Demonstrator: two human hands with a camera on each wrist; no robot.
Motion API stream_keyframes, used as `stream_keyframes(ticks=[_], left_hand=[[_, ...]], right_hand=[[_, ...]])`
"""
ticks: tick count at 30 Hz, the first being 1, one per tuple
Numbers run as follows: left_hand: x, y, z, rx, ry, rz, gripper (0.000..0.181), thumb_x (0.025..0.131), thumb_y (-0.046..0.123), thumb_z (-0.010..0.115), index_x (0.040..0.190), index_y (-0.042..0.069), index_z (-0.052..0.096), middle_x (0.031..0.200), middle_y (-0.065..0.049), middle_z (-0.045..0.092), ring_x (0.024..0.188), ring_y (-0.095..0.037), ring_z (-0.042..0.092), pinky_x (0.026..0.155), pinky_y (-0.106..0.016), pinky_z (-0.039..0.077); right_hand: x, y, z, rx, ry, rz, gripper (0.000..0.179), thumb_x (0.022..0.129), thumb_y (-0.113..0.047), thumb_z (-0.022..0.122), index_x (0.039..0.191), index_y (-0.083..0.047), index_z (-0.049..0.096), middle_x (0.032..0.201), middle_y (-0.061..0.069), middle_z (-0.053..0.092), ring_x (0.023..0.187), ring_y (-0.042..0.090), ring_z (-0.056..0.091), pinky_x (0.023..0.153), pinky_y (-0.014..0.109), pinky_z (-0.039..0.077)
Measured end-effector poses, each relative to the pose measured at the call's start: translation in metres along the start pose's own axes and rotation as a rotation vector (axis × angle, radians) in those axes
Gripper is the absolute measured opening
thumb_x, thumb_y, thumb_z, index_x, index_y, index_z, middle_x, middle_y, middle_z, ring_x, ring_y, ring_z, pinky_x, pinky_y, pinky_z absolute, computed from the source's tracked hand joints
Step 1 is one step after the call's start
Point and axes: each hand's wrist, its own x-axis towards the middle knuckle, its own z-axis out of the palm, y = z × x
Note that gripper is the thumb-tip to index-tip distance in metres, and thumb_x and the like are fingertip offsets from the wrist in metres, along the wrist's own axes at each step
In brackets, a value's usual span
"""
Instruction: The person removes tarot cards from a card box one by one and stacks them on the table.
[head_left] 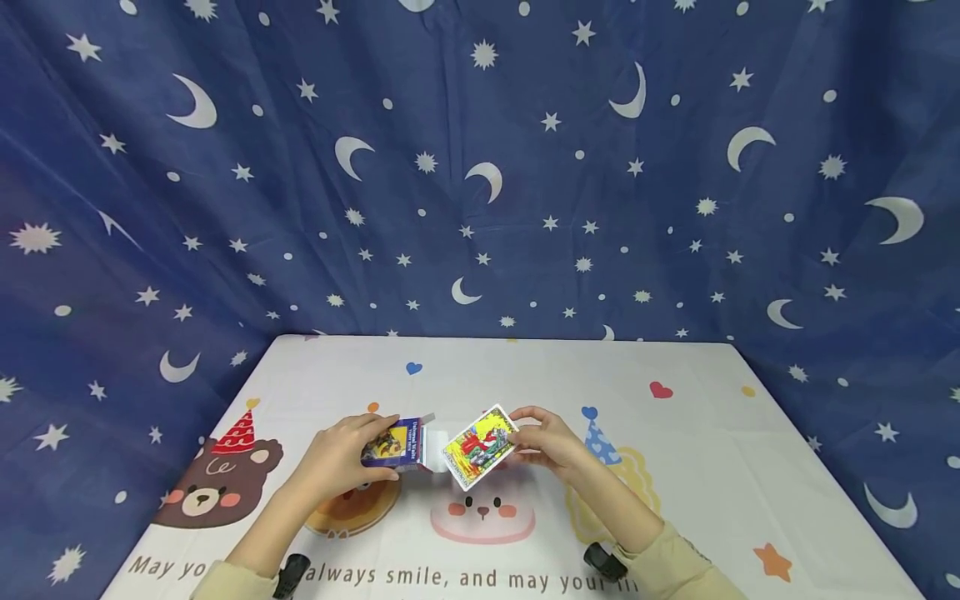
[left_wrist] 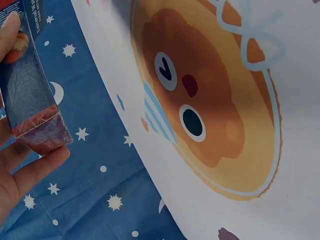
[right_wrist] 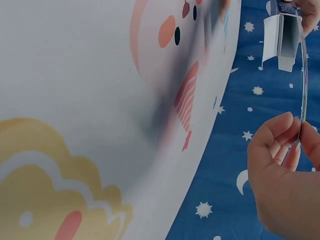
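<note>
1. Left hand (head_left: 347, 451): fingers curled round blue box (head_left: 393, 443), lower centre of head view.
2. Right hand (head_left: 551, 442): pinching yellow-faced card (head_left: 478, 448) (maybe several, can't tell), right of box.

Box (head_left: 392, 443) in the left hand (head_left: 343, 457) looks like thin printed cardboard, pretty glossy outside, with plain matt flaps (head_left: 437, 451) on the side toward the right hand (head_left: 549, 443). Card in that hand (head_left: 480, 447) is smooth printed stock. Under both hands, the table (head_left: 585, 379) has a smooth matt printed cover. Curtain (head_left: 517, 275) beyond them's creased cloth, low sheen tbh.
</note>
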Motion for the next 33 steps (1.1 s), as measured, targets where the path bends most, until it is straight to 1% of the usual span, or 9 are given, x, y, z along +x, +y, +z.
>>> stream_keyframes(ticks=[3,6,11,15,18,21,24,30,33], left_hand=[[-0.001,-0.002,0.001,-0.007,0.004,-0.006,0.077,0.061,0.048,0.083,0.127,0.015,0.060,0.121,-0.013,0.064,0.110,-0.034,0.060,0.083,-0.054,0.052],[-0.003,-0.004,0.002,-0.011,0.005,-0.020,0.077,0.063,0.048,0.083,0.128,0.015,0.059,0.122,-0.014,0.063,0.110,-0.034,0.060,0.084,-0.054,0.051],[-0.009,-0.006,0.008,-0.012,-0.020,-0.033,0.077,0.063,0.050,0.082,0.128,0.016,0.059,0.122,-0.013,0.063,0.111,-0.033,0.060,0.085,-0.054,0.052],[-0.014,-0.005,0.014,-0.022,-0.039,-0.030,0.078,0.063,0.052,0.081,0.128,0.017,0.059,0.121,-0.012,0.063,0.111,-0.032,0.060,0.085,-0.055,0.051],[-0.015,-0.005,0.016,-0.028,-0.035,-0.028,0.077,0.063,0.052,0.081,0.128,0.016,0.059,0.121,-0.012,0.063,0.111,-0.033,0.060,0.085,-0.055,0.051],[-0.017,-0.006,0.016,-0.024,-0.021,-0.027,0.077,0.063,0.051,0.081,0.127,0.016,0.060,0.120,-0.012,0.064,0.111,-0.032,0.060,0.085,-0.055,0.051],[-0.018,-0.006,0.015,-0.019,-0.008,-0.024,0.077,0.062,0.051,0.082,0.127,0.016,0.060,0.120,-0.011,0.064,0.110,-0.032,0.061,0.085,-0.055,0.051],[-0.019,-0.005,0.013,-0.032,0.005,-0.026,0.078,0.061,0.050,0.082,0.128,0.017,0.059,0.121,-0.011,0.064,0.111,-0.032,0.060,0.084,-0.055,0.052],[-0.018,-0.006,0.012,-0.037,0.007,-0.035,0.078,0.061,0.049,0.083,0.128,0.018,0.059,0.122,-0.011,0.063,0.111,-0.032,0.060,0.085,-0.055,0.051]], right_hand=[[0.001,0.001,-0.002,-0.060,0.016,-0.022,0.027,0.082,-0.001,0.066,0.108,-0.003,0.055,0.074,-0.003,0.067,0.066,0.010,0.062,0.063,0.023,0.055],[0.005,0.000,-0.002,-0.132,0.019,-0.053,0.026,0.083,0.000,0.065,0.108,0.003,0.058,0.076,-0.001,0.069,0.066,0.009,0.062,0.066,0.026,0.057],[0.013,0.003,-0.003,-0.222,-0.003,-0.092,0.023,0.085,0.002,0.062,0.108,0.008,0.061,0.080,0.003,0.070,0.067,0.009,0.062,0.069,0.031,0.058],[0.019,0.006,-0.003,-0.273,0.001,-0.104,0.020,0.086,0.003,0.061,0.105,0.008,0.064,0.083,0.004,0.071,0.070,0.009,0.062,0.067,0.029,0.058],[0.023,0.007,-0.004,-0.313,0.025,-0.111,0.018,0.086,0.003,0.061,0.103,0.008,0.065,0.080,0.002,0.069,0.068,0.008,0.060,0.064,0.026,0.056],[0.026,0.009,-0.005,-0.339,0.041,-0.111,0.018,0.086,0.003,0.062,0.102,0.009,0.065,0.074,0.001,0.065,0.064,0.008,0.058,0.062,0.024,0.055],[0.030,0.014,-0.007,-0.365,0.047,-0.105,0.017,0.086,0.003,0.061,0.101,0.010,0.065,0.072,0.001,0.062,0.061,0.008,0.056,0.060,0.023,0.054],[0.042,0.024,-0.013,-0.385,0.062,-0.052,0.018,0.087,0.005,0.058,0.103,0.010,0.063,0.070,0.001,0.055,0.056,0.007,0.052,0.052,0.016,0.049],[0.048,0.028,-0.015,-0.391,0.071,-0.032,0.018,0.086,0.006,0.058,0.103,0.009,0.064,0.068,0.000,0.052,0.054,0.007,0.050,0.049,0.015,0.048]])
